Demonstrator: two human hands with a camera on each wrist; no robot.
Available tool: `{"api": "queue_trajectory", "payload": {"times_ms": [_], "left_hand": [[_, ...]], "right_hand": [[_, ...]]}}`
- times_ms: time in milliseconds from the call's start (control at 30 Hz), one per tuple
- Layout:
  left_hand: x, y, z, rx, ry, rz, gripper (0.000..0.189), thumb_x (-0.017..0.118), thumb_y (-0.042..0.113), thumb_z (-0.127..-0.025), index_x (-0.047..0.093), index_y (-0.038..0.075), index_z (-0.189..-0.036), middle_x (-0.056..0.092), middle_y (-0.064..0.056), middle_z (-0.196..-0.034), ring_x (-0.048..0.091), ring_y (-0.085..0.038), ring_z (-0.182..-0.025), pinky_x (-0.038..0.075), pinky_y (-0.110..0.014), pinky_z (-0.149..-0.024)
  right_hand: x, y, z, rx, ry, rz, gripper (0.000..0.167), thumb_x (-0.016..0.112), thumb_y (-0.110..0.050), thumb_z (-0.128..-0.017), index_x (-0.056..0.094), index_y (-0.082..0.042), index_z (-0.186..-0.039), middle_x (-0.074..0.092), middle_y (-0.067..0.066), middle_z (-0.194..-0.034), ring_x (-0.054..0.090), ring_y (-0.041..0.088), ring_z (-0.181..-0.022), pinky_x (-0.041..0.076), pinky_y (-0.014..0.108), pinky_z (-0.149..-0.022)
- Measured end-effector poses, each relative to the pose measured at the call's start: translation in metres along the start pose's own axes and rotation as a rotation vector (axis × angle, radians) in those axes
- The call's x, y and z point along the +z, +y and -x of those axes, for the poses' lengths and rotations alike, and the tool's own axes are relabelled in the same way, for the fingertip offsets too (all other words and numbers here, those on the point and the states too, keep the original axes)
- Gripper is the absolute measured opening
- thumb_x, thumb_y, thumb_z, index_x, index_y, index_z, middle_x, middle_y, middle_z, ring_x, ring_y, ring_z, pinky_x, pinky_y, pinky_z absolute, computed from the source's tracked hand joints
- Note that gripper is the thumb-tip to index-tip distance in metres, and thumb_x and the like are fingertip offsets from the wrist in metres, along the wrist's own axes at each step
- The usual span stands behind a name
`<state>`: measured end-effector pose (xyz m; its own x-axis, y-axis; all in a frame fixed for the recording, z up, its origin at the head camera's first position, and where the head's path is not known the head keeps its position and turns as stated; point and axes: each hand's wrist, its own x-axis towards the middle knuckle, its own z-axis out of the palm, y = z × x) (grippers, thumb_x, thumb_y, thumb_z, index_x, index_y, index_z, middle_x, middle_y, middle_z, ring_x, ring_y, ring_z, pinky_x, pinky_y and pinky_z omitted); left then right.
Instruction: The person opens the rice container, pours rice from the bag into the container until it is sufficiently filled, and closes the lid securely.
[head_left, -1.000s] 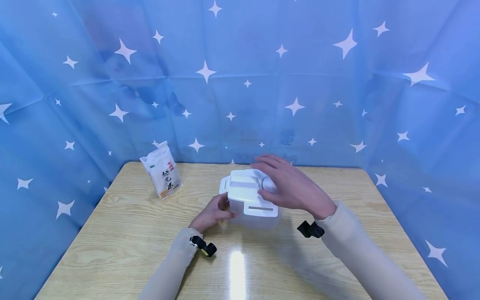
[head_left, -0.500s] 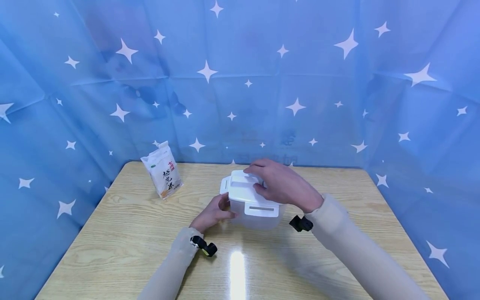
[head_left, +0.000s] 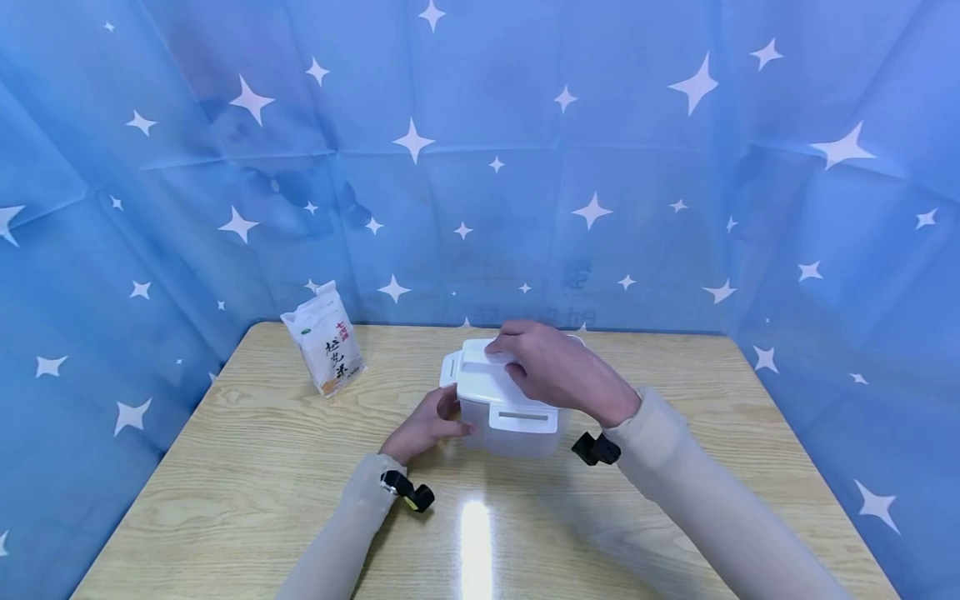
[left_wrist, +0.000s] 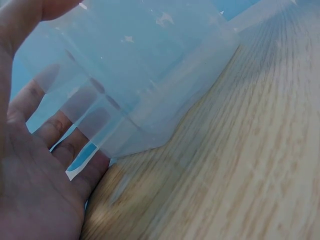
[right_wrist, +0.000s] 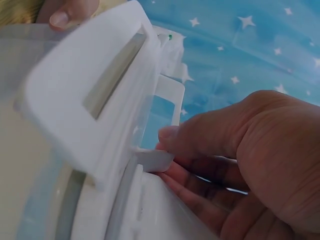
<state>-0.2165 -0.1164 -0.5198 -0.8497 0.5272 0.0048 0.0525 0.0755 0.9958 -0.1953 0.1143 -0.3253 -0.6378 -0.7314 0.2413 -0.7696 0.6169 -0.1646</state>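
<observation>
A translucent plastic storage container (head_left: 525, 443) with a white lid (head_left: 486, 385) stands on the table in the head view. My left hand (head_left: 422, 431) grips its left side. Through the clear wall (left_wrist: 150, 75) in the left wrist view, the fingers (left_wrist: 60, 125) show on the far side, with the thumb on the near one. Over the lid's right part is my right hand (head_left: 557, 367). In the right wrist view its thumb and fingers pinch a small white tab (right_wrist: 156, 161) on the lid. A slotted side latch (right_wrist: 65, 85) sticks outward there.
A white rice bag (head_left: 326, 342) with printed characters leans at the table's back left. The wooden table (head_left: 247, 467) ends at a blue star-patterned curtain (head_left: 480, 192) behind and at both sides.
My right hand has come down and left onto the lid, and its spread fingers have drawn together into a pinch. The left hand and the container have stayed in place.
</observation>
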Motion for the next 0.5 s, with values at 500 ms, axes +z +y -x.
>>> {"api": "queue_trajectory", "payload": {"times_ms": [500], "left_hand": [[-0.0020, -0.0038, -0.0011, 0.009, -0.007, 0.014, 0.071, 0.075, 0.011, -0.086, 0.046, 0.012, -0.152, 0.053, -0.011, -0.152, 0.049, -0.029, -0.141, 0.036, -0.049, -0.123]], "right_hand": [[-0.0026, -0.0008, 0.0034, 0.012, 0.051, -0.040, 0.028, 0.071, 0.005, -0.088, 0.076, -0.005, -0.114, 0.071, 0.007, -0.104, 0.066, 0.015, -0.083, 0.055, 0.023, -0.065]]}}
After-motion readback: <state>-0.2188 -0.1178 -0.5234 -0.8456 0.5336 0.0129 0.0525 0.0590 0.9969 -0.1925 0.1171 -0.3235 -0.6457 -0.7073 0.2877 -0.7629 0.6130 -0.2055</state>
